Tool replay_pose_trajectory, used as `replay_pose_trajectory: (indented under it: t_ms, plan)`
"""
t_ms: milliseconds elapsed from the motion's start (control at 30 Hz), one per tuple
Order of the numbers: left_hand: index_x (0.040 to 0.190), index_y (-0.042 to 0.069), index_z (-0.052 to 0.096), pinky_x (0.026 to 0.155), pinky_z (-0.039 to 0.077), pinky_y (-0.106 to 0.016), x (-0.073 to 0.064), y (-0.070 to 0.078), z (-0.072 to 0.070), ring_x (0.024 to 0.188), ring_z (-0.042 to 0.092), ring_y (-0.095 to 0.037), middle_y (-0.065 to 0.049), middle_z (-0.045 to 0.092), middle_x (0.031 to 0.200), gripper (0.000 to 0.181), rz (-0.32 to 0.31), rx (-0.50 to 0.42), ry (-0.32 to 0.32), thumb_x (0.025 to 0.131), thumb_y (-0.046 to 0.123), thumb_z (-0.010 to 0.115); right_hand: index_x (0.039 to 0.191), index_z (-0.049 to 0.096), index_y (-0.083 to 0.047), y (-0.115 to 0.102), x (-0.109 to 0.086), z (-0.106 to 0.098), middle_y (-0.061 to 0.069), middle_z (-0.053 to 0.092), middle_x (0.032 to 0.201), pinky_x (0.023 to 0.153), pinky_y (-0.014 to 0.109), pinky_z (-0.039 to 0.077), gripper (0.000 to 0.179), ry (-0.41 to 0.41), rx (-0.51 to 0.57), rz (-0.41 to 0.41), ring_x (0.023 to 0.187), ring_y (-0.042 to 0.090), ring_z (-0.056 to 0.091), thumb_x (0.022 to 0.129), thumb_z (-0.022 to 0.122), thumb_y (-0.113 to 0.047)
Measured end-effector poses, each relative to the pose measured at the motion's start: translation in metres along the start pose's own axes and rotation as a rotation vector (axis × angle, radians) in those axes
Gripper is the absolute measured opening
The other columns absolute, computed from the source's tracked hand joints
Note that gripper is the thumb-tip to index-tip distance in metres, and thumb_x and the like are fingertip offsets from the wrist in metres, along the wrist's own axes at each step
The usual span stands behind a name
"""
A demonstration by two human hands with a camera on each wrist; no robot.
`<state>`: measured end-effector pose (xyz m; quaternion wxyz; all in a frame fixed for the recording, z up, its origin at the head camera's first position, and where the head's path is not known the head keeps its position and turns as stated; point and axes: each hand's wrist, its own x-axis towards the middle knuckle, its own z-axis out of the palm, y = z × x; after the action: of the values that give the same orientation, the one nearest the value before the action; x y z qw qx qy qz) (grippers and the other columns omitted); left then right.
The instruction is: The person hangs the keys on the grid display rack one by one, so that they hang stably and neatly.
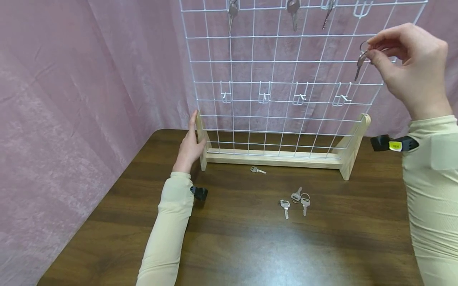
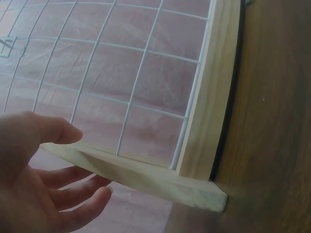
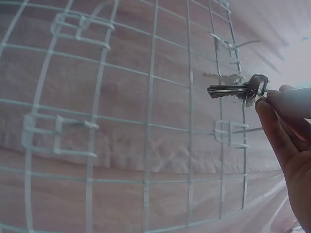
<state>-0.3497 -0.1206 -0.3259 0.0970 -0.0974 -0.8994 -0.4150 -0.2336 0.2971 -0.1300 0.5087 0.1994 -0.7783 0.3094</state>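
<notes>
My right hand (image 1: 416,65) is raised before the upper right of the white wire grid (image 1: 264,115). Between thumb and fingertips it pinches the ring of a metal key (image 1: 360,63), whose blade hangs down. In the right wrist view, this key (image 3: 231,91) points left, with a paler key shape (image 3: 223,77) just behind it. At the lower left, my left hand (image 1: 189,150) rests against the wooden side upright (image 1: 201,145). In the left wrist view, the thumb (image 2: 63,131) is on the grid side, while the extended fingers touch the wood's outer edge.
Keys (image 1: 232,10) hang from three upper hooks, beside a bare hook (image 1: 362,8). Several bare hooks (image 1: 264,95) line the lower row. Loose keys (image 1: 285,206) lie on the brown table (image 1: 229,246), one key (image 1: 257,170) close to the wooden base bar (image 1: 272,159). Pink cloth (image 1: 143,59) hangs behind.
</notes>
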Motion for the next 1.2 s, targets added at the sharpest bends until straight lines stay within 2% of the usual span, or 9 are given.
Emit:
replay_pose_trajectory:
  t_ms: [100, 200, 400, 500, 667, 767, 967, 1067, 1200]
  plan:
    - [0.145, 0.060, -0.009, 0.073, 0.056, -0.051, 0.000, 0.001, 0.000, 0.089, 0.063, -0.041, -0.026, 0.041, 0.147, 0.096, -0.004, -0.002, 0.002, 0.093, 0.010, 0.054, 0.104, 0.072, -0.022, -0.002, 0.013, -0.006, -0.037, 0.058, 0.092, 0.079, 0.002, 0.045, 0.021, -0.014, -0.082, 0.060, 0.081, -0.017, 0.057, 0.089, 0.065, -0.008]
    - [0.145, 0.061, -0.009, 0.074, 0.056, -0.051, -0.001, 0.002, -0.001, 0.089, 0.063, -0.041, -0.027, 0.043, 0.144, 0.096, -0.009, -0.004, 0.002, 0.093, 0.009, 0.054, 0.108, 0.070, -0.024, -0.004, 0.024, -0.010, -0.035, 0.057, 0.093, 0.082, 0.003, 0.044, 0.023, -0.031, -0.093, 0.105, 0.083, -0.016, 0.055, 0.092, 0.062, -0.011]
    - [0.146, 0.059, -0.008, 0.076, 0.055, -0.054, -0.001, 0.002, 0.000, 0.093, 0.062, -0.044, -0.026, 0.039, 0.149, 0.095, -0.011, -0.008, 0.004, 0.093, 0.010, 0.054, 0.111, 0.068, -0.024, 0.000, 0.048, -0.012, -0.033, 0.057, 0.088, 0.079, 0.006, 0.041, 0.022, -0.006, 0.023, 0.165, 0.079, -0.016, 0.053, 0.094, 0.060, -0.014]
    - [0.147, 0.056, -0.007, 0.077, 0.055, -0.055, -0.001, 0.003, 0.001, 0.097, 0.062, -0.046, -0.026, 0.036, 0.151, 0.095, -0.008, -0.017, 0.006, 0.092, 0.009, 0.055, 0.097, 0.068, -0.031, 0.004, 0.057, -0.010, -0.035, 0.058, 0.079, 0.071, 0.009, 0.033, 0.017, 0.010, 0.066, 0.194, 0.075, -0.017, 0.053, 0.094, 0.061, -0.016]
    - [0.146, 0.059, -0.007, 0.077, 0.056, -0.055, 0.000, 0.004, 0.002, 0.100, 0.062, -0.046, -0.026, 0.038, 0.150, 0.095, -0.012, -0.032, 0.005, 0.093, 0.009, 0.054, 0.078, 0.061, -0.041, 0.006, 0.069, -0.008, -0.037, 0.055, 0.071, 0.074, 0.012, 0.028, 0.028, 0.002, 0.054, 0.283, 0.074, -0.016, 0.050, 0.096, 0.059, -0.020]
    - [0.146, 0.059, -0.007, 0.077, 0.056, -0.054, 0.000, 0.005, 0.002, 0.099, 0.062, -0.046, -0.026, 0.039, 0.148, 0.094, -0.014, -0.027, 0.007, 0.093, 0.009, 0.054, 0.079, 0.061, -0.041, 0.006, 0.073, -0.005, -0.036, 0.055, 0.071, 0.077, 0.012, 0.027, 0.027, -0.008, 0.054, 0.320, 0.073, -0.016, 0.049, 0.096, 0.058, -0.021]
    - [0.147, 0.057, -0.006, 0.077, 0.056, -0.053, -0.001, 0.006, 0.002, 0.098, 0.062, -0.045, -0.026, 0.043, 0.144, 0.094, -0.015, -0.020, 0.008, 0.094, 0.009, 0.054, 0.078, 0.061, -0.040, 0.006, 0.074, -0.004, -0.034, 0.055, 0.067, 0.069, 0.013, 0.024, 0.025, -0.023, 0.058, 0.395, 0.071, -0.012, 0.048, 0.095, 0.060, -0.022]
    - [0.145, 0.060, -0.008, 0.077, 0.056, -0.052, -0.002, 0.007, 0.002, 0.098, 0.063, -0.044, -0.026, 0.044, 0.143, 0.095, -0.016, -0.021, 0.004, 0.094, 0.009, 0.054, 0.078, 0.061, -0.040, 0.007, 0.072, -0.004, -0.034, 0.056, 0.069, 0.066, 0.013, 0.023, 0.025, -0.017, 0.062, 0.401, 0.071, -0.012, 0.049, 0.095, 0.060, -0.022]
    - [0.145, 0.061, -0.008, 0.076, 0.056, -0.052, -0.002, 0.007, 0.001, 0.095, 0.063, -0.043, -0.026, 0.044, 0.144, 0.096, -0.014, -0.021, 0.007, 0.093, 0.009, 0.054, 0.082, 0.062, -0.040, 0.007, 0.072, -0.002, -0.034, 0.056, 0.073, 0.067, 0.012, 0.025, 0.022, -0.003, 0.050, 0.368, 0.073, -0.013, 0.050, 0.096, 0.059, -0.023]
